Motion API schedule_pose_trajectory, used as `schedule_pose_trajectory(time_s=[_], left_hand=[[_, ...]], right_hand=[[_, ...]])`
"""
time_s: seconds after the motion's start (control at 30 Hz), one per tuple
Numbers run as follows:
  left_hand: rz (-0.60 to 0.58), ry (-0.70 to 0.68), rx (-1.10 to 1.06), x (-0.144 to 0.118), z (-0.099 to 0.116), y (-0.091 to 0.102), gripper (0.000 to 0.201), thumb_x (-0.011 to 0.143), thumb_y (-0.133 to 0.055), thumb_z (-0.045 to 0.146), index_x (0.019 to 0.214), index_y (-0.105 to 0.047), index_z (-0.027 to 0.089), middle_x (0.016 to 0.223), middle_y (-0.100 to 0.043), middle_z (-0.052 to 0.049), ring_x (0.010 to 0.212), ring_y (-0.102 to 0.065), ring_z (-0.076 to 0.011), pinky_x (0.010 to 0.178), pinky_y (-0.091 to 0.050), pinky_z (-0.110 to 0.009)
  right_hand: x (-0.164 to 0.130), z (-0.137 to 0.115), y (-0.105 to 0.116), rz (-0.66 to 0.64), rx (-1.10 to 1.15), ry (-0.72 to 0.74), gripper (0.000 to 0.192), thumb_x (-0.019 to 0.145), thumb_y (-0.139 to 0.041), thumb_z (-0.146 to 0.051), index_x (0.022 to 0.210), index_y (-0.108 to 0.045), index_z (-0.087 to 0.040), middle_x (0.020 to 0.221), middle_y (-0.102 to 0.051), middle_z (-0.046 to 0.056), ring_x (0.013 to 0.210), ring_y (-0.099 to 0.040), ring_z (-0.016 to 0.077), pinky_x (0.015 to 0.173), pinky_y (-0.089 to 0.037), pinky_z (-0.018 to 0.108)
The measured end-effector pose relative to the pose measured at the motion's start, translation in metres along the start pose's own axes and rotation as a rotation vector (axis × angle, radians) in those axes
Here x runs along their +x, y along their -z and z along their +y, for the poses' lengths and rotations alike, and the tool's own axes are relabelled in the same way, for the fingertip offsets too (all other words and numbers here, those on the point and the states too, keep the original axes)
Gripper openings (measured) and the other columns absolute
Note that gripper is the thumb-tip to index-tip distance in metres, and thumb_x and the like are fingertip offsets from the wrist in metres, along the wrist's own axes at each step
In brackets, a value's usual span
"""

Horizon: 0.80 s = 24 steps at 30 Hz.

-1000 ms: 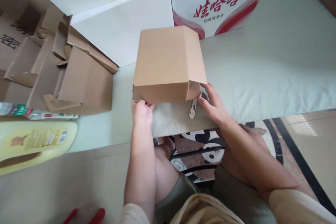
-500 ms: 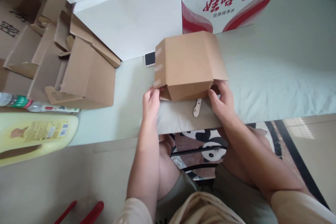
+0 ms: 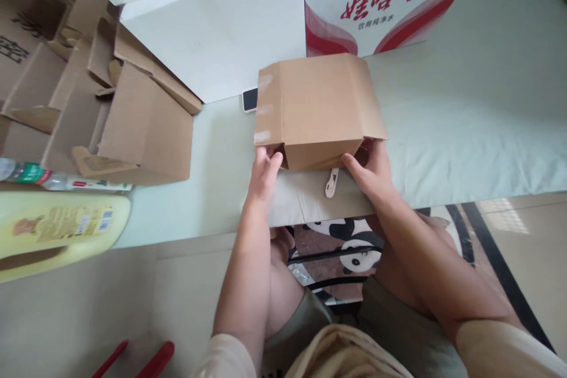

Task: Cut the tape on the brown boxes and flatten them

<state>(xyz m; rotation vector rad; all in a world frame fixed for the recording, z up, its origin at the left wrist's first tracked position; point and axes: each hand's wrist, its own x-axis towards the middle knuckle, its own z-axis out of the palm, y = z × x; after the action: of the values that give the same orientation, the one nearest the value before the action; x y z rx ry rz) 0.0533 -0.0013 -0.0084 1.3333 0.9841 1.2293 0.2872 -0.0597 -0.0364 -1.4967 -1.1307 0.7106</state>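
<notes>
A brown cardboard box (image 3: 321, 103) rests on the pale green cloth in front of me, its side flaps sloping outward to left and right. Strips of clear tape show along the left flap. My left hand (image 3: 264, 172) grips the box at its near left corner, fingers tucked under the flap and thumb at the front edge. At the near right corner my right hand (image 3: 371, 166) holds the box, its thumb against the front panel and its fingers partly hidden under the flap. A small white cutter (image 3: 331, 183) lies on the cloth just before the box.
A dark-screened white device (image 3: 250, 100) sits partly behind the box. White cartons (image 3: 212, 35) and a red-lettered carton (image 3: 390, 6) stand at the back. Left are opened cardboard boxes (image 3: 146, 124), bottles (image 3: 48, 176) and a yellow jug (image 3: 88, 218). The table's edge (image 3: 177, 239) runs nearest me.
My left hand has shifted right and its thumb now lies at the box's front corner. The left flap has lifted outward slightly. My right thumb has slid left along the front panel.
</notes>
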Motion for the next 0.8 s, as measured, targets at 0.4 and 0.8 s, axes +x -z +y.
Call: schedule_pose_trajectory(time_s=[0.4, 0.8], left_hand=[[0.108, 0.030, 0.135, 0.0008, 0.0002, -0.0002, 0.060, 0.077, -0.075, 0.077, 0.104, -0.066, 0.025, 0.107, -0.072, -0.010, 0.107, -0.070, -0.0260, 0.098, -0.055, -0.039], [0.249, 0.016, 0.148, 0.0021, 0.0002, 0.0078, 0.060, 0.069, -0.087, 0.069, 0.102, -0.065, 0.024, 0.086, -0.053, 0.001, 0.079, -0.057, -0.0144, 0.080, -0.050, -0.028]], right_hand=[[-0.0009, -0.0051, 0.0027, 0.082, -0.105, 0.016, 0.046, 0.077, -0.076, -0.053, 0.104, -0.050, -0.027, 0.093, -0.062, 0.006, 0.086, -0.063, 0.0280, 0.075, -0.059, 0.048], [0.0007, 0.0024, 0.0041, 0.041, 0.033, -0.025, 0.031, 0.084, -0.069, -0.048, 0.097, -0.051, -0.027, 0.089, -0.064, 0.003, 0.090, -0.065, 0.0253, 0.079, -0.056, 0.044]])
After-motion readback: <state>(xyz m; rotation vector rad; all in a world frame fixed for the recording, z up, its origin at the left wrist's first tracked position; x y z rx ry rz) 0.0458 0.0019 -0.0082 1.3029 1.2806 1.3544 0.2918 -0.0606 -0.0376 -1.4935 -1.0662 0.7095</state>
